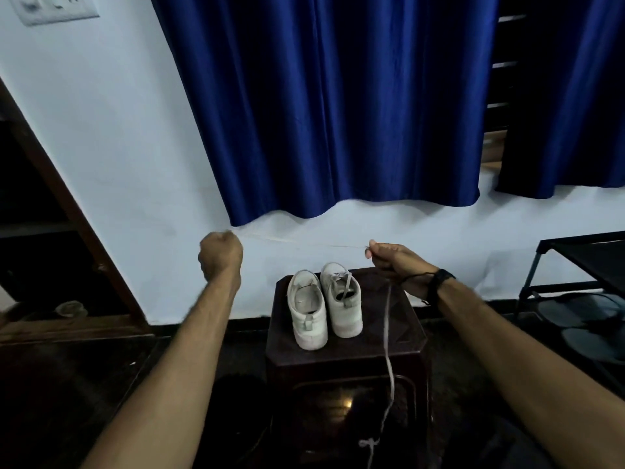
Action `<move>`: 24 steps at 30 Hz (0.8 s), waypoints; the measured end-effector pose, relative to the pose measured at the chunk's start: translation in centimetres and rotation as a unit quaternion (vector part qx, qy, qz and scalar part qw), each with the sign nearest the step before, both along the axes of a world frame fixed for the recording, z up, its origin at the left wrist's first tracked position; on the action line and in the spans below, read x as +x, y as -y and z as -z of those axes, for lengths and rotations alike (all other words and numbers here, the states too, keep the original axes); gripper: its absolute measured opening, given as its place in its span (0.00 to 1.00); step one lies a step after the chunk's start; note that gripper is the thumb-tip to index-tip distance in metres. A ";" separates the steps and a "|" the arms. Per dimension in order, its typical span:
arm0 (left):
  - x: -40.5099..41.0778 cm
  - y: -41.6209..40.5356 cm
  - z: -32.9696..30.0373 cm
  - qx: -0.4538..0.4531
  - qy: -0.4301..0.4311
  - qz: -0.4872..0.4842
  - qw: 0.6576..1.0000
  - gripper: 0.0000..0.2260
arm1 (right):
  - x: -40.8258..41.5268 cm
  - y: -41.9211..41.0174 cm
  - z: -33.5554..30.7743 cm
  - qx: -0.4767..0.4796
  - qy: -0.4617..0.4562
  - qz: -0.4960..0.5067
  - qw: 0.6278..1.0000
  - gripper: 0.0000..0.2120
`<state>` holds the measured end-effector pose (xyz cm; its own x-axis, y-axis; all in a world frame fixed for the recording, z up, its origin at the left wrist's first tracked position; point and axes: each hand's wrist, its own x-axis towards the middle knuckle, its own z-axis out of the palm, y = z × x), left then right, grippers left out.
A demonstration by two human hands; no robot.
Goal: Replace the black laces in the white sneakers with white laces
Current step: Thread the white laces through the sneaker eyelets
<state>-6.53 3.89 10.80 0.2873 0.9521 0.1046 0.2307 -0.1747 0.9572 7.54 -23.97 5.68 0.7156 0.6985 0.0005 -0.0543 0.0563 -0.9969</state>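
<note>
Blue curtain [338, 106] and pale wall behind; dark table [345, 353] below, carrying both white sneakers [324, 308] side by side. Left hand [220, 253] fisted, right hand [394, 260] pinching; white lace [389, 336] stretched thinly between both sets of fingers, then dangling limp beneath the right fingers past the table edge. Soft, light, floppy cord, probably; best taken near its stiff tip for threading. Right shoe apparently already laced, left bare.

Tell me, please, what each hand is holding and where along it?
A white lace stretched between both: the left hand grips one end, the right hand pinches it partway along, the rest hanging down.
</note>
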 end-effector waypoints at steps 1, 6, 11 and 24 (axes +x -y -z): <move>0.2 0.6 0.3 0.017 -0.034 0.037 0.999 0.13 | 0.0 -0.1 -0.3 -0.009 0.010 0.002 1.000 0.16; 1.4 7.7 0.2 0.051 -0.063 0.419 0.904 0.18 | -3.0 -4.2 -3.5 -0.039 0.096 -0.053 0.993 0.15; 1.1 8.2 0.5 -0.064 -0.013 0.473 0.878 0.09 | -2.7 -5.0 -4.9 -0.009 0.090 -0.037 0.995 0.12; -0.9 2.8 3.6 -0.123 -0.083 0.381 0.912 0.15 | -1.3 -1.8 -1.7 -0.141 0.105 -0.006 0.984 0.15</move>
